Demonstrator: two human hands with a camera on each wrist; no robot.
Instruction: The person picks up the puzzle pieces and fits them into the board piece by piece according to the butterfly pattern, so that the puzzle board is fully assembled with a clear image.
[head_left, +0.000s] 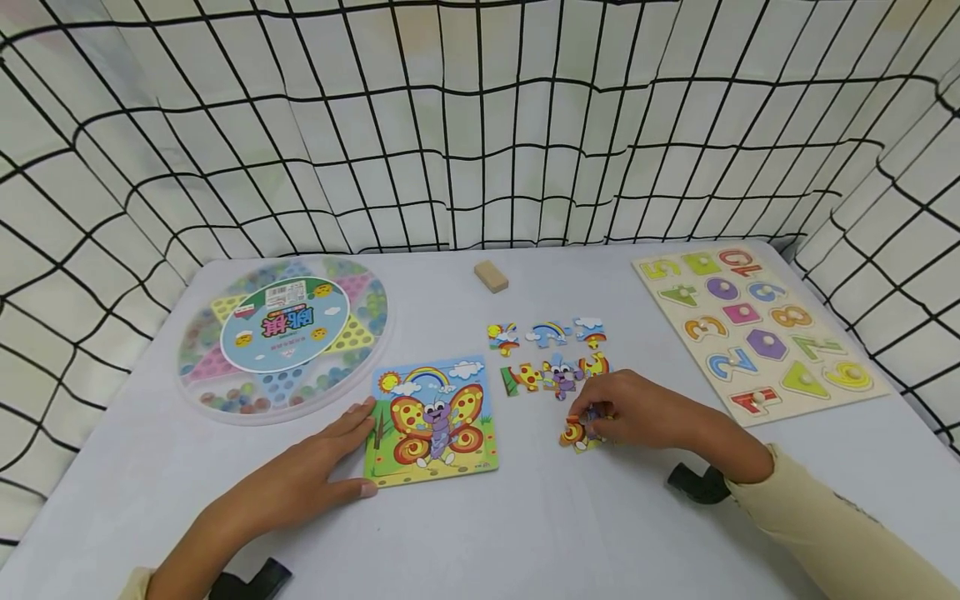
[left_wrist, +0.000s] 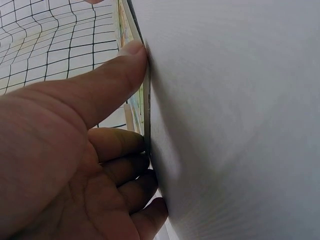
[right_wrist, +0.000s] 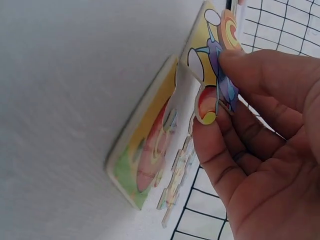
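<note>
Pinches butterfly-body jigsaw piece in right hand, right of butterfly picture board: probably light, stiff (perhaps fragile where narrow), best taken by its edges. Rests left hand, thumb and fingers apart, against that board's left edge.

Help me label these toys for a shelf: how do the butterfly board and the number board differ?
The butterfly board is smaller and nearly square; the number board is a larger, longer rectangle.
The butterfly board shows one printed scene; the number board has separate numbers and shapes.
The left hand touches the butterfly board, not the number board.
Both are colourful boards on the table.
</note>
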